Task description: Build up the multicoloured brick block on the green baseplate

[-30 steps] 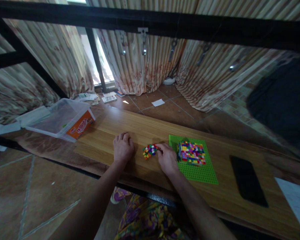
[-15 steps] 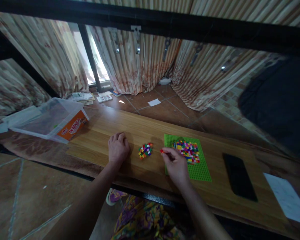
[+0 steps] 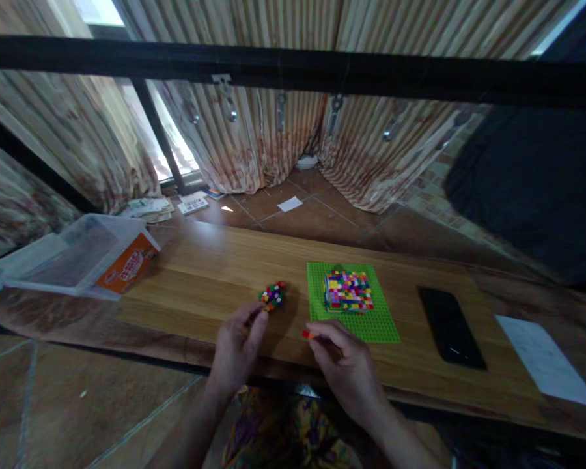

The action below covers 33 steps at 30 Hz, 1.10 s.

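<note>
My right hand [image 3: 344, 358] pinches a small red toy brick [image 3: 305, 333] between thumb and forefinger, with a bit of orange beside it. It is in front of the green baseplate [image 3: 385, 329], near its front left corner. On that baseplate stands a block built of many-coloured bricks [image 3: 349, 291]. My left hand [image 3: 239, 342] reaches to the near edge of a small pile of loose bricks [image 3: 273, 294]. Its thumb and forefinger are brought together there; what they grip, if anything, is too small to make out.
A clear plastic box [image 3: 78, 254] with an orange label stands at the table's left end. Right of the baseplate lies a black phone-like slab [image 3: 452, 326], with a white sheet [image 3: 547, 358] beyond it. A dark bar [image 3: 293, 71] crosses above, before the curtains.
My left hand has gone from resting on the table to the loose pile, its fingers now pinched. My right hand, still holding the red brick, has drawn back toward me. The camera view has shifted.
</note>
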Tool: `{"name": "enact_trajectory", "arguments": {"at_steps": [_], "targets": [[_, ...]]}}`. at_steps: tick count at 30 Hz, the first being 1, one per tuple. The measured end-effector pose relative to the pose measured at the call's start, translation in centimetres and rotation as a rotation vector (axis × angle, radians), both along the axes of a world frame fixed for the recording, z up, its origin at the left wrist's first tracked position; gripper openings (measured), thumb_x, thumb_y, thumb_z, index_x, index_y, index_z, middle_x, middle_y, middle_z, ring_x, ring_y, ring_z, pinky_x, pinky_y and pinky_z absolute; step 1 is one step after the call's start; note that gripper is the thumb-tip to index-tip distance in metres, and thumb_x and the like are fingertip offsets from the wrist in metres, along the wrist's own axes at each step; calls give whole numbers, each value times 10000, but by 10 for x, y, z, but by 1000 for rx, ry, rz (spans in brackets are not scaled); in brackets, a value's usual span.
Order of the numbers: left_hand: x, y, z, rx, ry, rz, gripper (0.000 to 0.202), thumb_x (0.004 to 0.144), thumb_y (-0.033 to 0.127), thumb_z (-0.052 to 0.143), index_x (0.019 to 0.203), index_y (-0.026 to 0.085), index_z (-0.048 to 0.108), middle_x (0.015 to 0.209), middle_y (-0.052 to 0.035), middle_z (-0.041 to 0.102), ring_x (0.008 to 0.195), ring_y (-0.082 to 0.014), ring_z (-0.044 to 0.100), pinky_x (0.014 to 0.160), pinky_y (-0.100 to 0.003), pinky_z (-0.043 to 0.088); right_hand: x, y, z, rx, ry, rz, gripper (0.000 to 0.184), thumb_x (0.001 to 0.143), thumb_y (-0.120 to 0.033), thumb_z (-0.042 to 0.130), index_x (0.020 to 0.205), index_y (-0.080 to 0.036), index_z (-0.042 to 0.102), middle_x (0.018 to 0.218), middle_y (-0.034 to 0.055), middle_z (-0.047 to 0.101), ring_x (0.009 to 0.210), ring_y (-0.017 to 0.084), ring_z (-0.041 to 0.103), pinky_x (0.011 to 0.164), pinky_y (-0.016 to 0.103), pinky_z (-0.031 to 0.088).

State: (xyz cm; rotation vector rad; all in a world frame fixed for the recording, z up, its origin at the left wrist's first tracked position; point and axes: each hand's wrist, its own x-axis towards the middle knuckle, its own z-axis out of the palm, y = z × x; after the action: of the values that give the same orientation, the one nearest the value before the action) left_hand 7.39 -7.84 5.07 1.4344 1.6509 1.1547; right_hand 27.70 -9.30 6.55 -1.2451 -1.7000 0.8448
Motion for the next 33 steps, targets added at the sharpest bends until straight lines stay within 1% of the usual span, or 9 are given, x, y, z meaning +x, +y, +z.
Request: {"name": "enact_trajectory", "arguments": {"at_steps": [4,7,10,16,18,20,23,28,33], "targets": [[43,-41,6,-323,-448,-253,363,863,504,551,807,157,645,760,-21,626,746,-153,562,705,-253,449,2,-18,6,10,-24,119,326,893,-114,493,1143,-271,633,1004,17,699,911,127,663,799,230,531],[55,-52,6,-422,-606,-268,380,840,510,592,743,144,621,649,13,536,638,-102,459,631,-220,386,9,-29,9,30,-41,152,335,894,-101,485,1153,-262,624,1040,28,700,947,129,664,822,226,528],[58,-56,10,-470,-649,-277,375,787,502,665,724,135,619,633,21,513,621,-88,418,607,-210,353,18,-37,12,16,-58,162,338,888,-97,496,1154,-259,626,1000,23,701,909,126,669,805,220,525],[69,-68,17,-578,-754,-316,319,717,434,749,787,135,662,708,-5,591,670,-108,485,653,-229,386,31,-51,12,-78,-11,87,330,846,-131,586,1143,-262,647,909,-2,687,836,122,655,776,211,505],[75,-74,16,-630,-855,-284,315,691,423,769,780,143,656,673,8,573,629,-95,472,631,-224,375,34,-57,11,-143,31,51,255,845,-176,619,1079,-259,673,908,-2,684,827,124,649,747,206,496],[81,-80,15,-648,-933,-222,313,665,406,788,768,148,644,629,26,543,589,-80,451,601,-212,349,37,-62,10,-185,77,63,142,871,-220,609,980,-248,696,883,0,676,811,125,640,726,206,482],[90,-85,13,-614,-986,-180,308,656,394,792,731,147,624,587,38,508,554,-67,423,565,-202,304,40,-69,10,-194,135,99,141,911,-261,569,885,-232,704,837,4,662,781,124,622,708,211,460],[96,-89,12,-598,-1027,-362,362,718,414,725,578,146,526,506,35,428,495,-69,359,518,-232,236,45,-76,8,-205,239,74,206,909,-340,588,810,-221,724,775,9,642,750,132,599,692,222,438],[96,-91,15,-603,-1018,-404,363,736,413,702,573,146,519,503,26,437,477,-71,357,499,-236,208,47,-79,7,-341,379,73,251,858,-414,642,766,-203,745,709,10,621,681,132,567,635,235,423]]}}
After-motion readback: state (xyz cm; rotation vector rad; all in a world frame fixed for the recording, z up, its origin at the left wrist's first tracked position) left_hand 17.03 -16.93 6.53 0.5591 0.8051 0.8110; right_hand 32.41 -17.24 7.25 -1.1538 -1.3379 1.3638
